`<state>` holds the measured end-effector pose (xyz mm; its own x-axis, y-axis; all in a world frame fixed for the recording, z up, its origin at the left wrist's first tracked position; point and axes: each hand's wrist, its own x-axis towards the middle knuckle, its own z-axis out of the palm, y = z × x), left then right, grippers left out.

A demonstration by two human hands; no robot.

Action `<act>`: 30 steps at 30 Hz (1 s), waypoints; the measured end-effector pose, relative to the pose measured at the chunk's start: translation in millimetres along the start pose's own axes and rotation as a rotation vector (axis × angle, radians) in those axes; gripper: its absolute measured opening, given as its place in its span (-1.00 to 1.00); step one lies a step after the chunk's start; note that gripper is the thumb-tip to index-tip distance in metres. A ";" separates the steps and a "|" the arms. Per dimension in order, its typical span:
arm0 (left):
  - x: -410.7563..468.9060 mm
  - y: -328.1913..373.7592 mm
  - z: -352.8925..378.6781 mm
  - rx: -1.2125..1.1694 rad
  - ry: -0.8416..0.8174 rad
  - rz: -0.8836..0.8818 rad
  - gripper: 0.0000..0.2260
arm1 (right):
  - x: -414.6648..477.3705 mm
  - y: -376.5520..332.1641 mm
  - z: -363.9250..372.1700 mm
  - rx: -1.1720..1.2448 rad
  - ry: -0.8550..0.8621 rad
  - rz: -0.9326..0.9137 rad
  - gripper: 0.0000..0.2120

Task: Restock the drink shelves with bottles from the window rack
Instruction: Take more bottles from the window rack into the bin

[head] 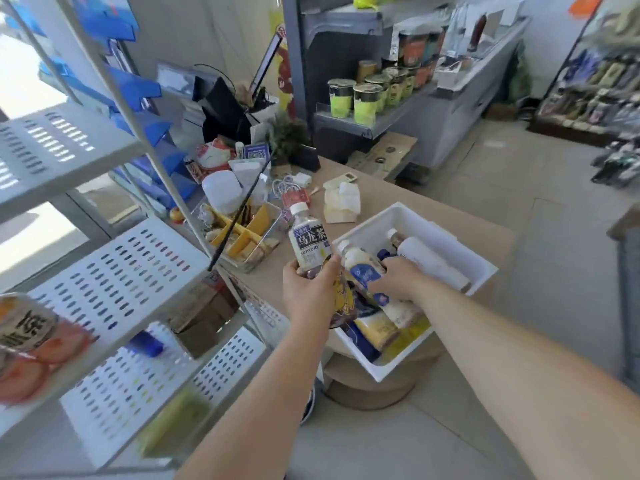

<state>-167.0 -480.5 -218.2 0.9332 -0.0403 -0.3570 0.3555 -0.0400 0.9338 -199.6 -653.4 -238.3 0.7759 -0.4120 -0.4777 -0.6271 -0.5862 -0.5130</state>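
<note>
My left hand [310,292] grips a Suntory oolong tea bottle [308,237] with a white cap and holds it upright over the near-left corner of a white bin [446,237]. The bin sits on a tan counter and holds several bottles lying down. My right hand [398,278] reaches into the bin and grips a pale milky bottle with a blue label [363,268]. A white bottle with a brown neck [426,258] lies at the bin's far side. At the left stands the white perforated window rack [114,275], with a red-labelled drink [24,341] on its near shelf.
The tan counter [381,188] carries a clear box of snacks [242,233], a white jar, cables and a tissue pack [341,202]. A grey shelf with green cups [360,98] stands behind. A round stool sits under the bin. Tiled floor opens to the right.
</note>
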 end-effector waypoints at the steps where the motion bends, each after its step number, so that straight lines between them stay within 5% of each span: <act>1: 2.6 -4.3 3.8 0.019 -0.001 -0.026 -0.53 | 4.7 4.7 5.0 -0.053 0.017 -0.001 -0.74; 10: 11.0 -30.2 35.2 0.091 -0.079 -0.208 -0.62 | 9.3 20.1 -6.3 0.219 0.351 -0.038 -0.68; 20: 7.9 -29.7 100.6 0.563 -0.094 -0.164 -0.26 | 4.8 14.0 -26.2 0.307 0.369 -0.130 -0.82; 26: 21.8 -4.5 76.6 0.357 -0.086 -0.011 -0.67 | 0.9 -12.9 -21.2 0.430 0.385 -0.265 -0.92; 30: 29.5 41.1 29.2 0.185 -0.096 0.165 -0.72 | -5.0 -61.6 -21.1 0.465 0.359 -0.373 -0.94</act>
<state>-126.4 -512.5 -191.1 0.9656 -0.1555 -0.2086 0.1747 -0.2066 0.9627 -163.5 -629.9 -189.2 0.8697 -0.4934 0.0138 -0.2166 -0.4066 -0.8875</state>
